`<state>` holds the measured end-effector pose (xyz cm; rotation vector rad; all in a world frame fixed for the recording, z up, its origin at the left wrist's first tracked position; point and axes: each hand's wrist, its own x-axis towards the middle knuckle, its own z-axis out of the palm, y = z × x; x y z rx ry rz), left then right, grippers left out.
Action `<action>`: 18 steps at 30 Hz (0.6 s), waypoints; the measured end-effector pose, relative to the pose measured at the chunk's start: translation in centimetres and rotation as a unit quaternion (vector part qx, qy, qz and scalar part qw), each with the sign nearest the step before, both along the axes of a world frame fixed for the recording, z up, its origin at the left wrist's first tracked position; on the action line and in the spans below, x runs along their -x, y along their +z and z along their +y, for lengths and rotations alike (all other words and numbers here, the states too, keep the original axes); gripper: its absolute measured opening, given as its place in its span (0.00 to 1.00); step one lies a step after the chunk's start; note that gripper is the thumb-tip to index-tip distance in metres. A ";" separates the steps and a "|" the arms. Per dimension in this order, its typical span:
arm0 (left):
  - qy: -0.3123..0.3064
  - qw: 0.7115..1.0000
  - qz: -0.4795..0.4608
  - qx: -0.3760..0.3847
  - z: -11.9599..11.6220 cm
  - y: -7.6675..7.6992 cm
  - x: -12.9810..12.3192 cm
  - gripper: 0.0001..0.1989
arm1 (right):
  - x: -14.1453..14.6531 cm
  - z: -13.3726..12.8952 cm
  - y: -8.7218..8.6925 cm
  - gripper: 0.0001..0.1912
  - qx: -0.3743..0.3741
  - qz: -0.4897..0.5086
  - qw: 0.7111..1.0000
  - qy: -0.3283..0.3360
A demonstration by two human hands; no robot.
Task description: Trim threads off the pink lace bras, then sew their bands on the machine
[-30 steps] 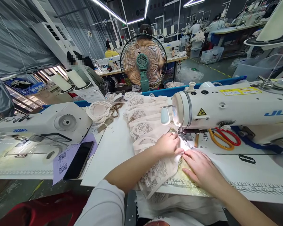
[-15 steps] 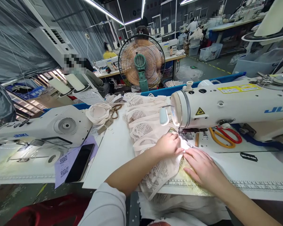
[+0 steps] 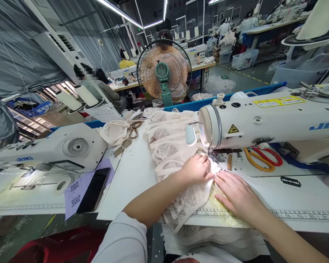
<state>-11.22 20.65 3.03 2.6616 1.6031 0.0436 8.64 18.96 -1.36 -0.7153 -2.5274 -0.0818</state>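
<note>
A cream lace bra lies under the sewing machine's needle area, its lower part hanging over the table edge. My left hand is closed over its upper part, fingers curled just before the presser foot and thumb pointing right. My right hand lies nearly flat on the table, its fingertips touching the cloth edge beside my left thumb. Its thumb is spread apart, on the yellowed patch. More joined lace bras stretch in a row behind my left hand. Cloth beneath my left palm is hidden.
The white sewing machine reaches in from the right. Orange-handled scissors and a black razor blade lie right of my hands. A phone and another sewing machine are at left. A fan stands behind the table.
Both hands keep nearly the same place on the lace bra. The right hand has shifted very slightly right; the view has moved a little.
</note>
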 end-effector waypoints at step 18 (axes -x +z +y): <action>-0.022 1.000 -0.010 0.001 0.1 1.5 0.0 0.18 | 1.0 0.3 -0.5 0.17 0.020 0.018 0.999 -0.026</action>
